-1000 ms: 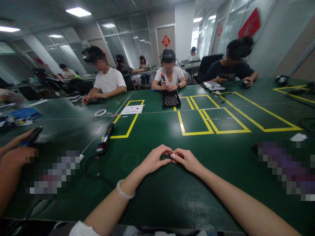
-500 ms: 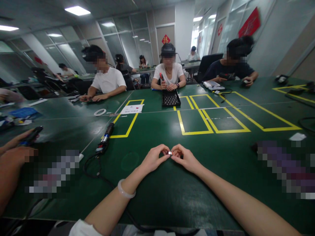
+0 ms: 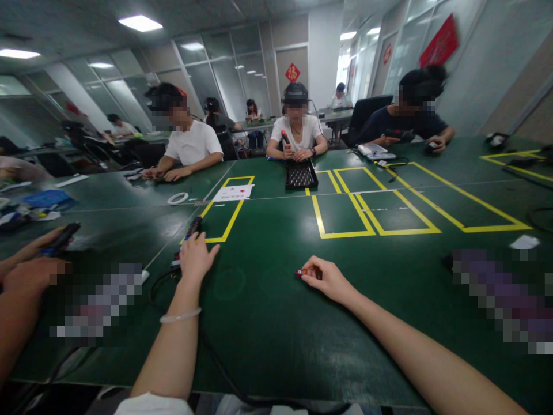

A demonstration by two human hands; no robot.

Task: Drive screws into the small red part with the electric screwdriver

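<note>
My right hand (image 3: 326, 278) pinches a small red part (image 3: 299, 272) between thumb and fingertips, just above the green table. Only the left end of the part shows; the fingers cover the rest. My left hand (image 3: 196, 256) reaches over a slim, black corded tool (image 3: 196, 223) that looks like an electric screwdriver. Its thumb stands out to the right, and the fingers stretch forward across the tool, hiding its middle. Whether the palm touches it I cannot tell. The tool's black cable (image 3: 158, 288) loops beneath my left wrist.
Yellow tape rectangles (image 3: 345, 235) mark the table, with a white paper (image 3: 233, 192) on one. Across from me, a person sits behind a black tray (image 3: 301, 176) of small pieces. A tape roll (image 3: 177, 198) lies left. A co-worker's hand (image 3: 30, 274) holds a dark device at far left.
My left hand has let go of the small red part and moved left over the corded tool, its fingers opening. My right hand stays in place with the part.
</note>
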